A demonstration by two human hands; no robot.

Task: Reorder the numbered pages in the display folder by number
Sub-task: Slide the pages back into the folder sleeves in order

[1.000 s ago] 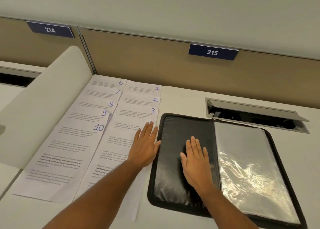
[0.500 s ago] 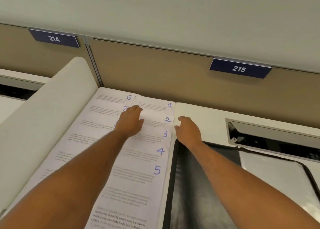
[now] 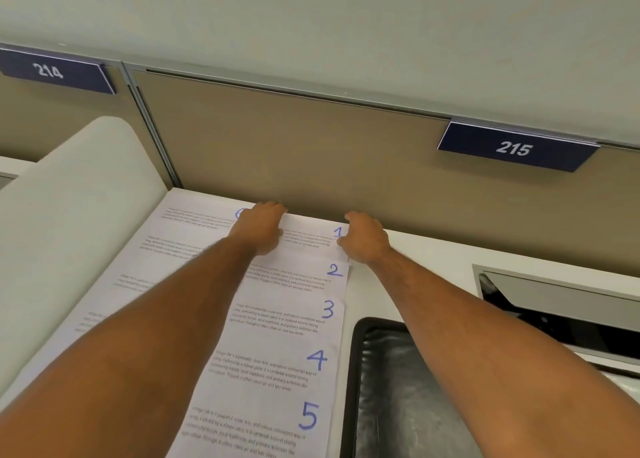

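Note:
Overlapping white pages numbered in blue lie fanned on the desk: page 1 (image 3: pixel 313 231) at the far end, then page 2 (image 3: pixel 304 274), page 3 (image 3: pixel 294 315), page 4 (image 3: pixel 277 364) and page 5 (image 3: pixel 263 419) toward me. A second column with page 6 (image 3: pixel 197 215) lies to their left, mostly under my left arm. My left hand (image 3: pixel 258 229) grips the far left corner of page 1, and my right hand (image 3: pixel 365 238) holds its right edge. The black display folder (image 3: pixel 388 388) lies open at the lower right, partly hidden by my right arm.
A tan partition (image 3: pixel 311 153) with the signs 214 (image 3: pixel 48 71) and 215 (image 3: pixel 512 148) rises just behind the pages. A white curved divider (image 3: pixel 69 215) bounds the left side. An open cable hatch (image 3: pixel 561 305) sits in the desk at right.
Both hands left the folder and the lower pages and reached forward to the far end of the desk. They now close on page 1's two sides. The camera has tilted up and forward.

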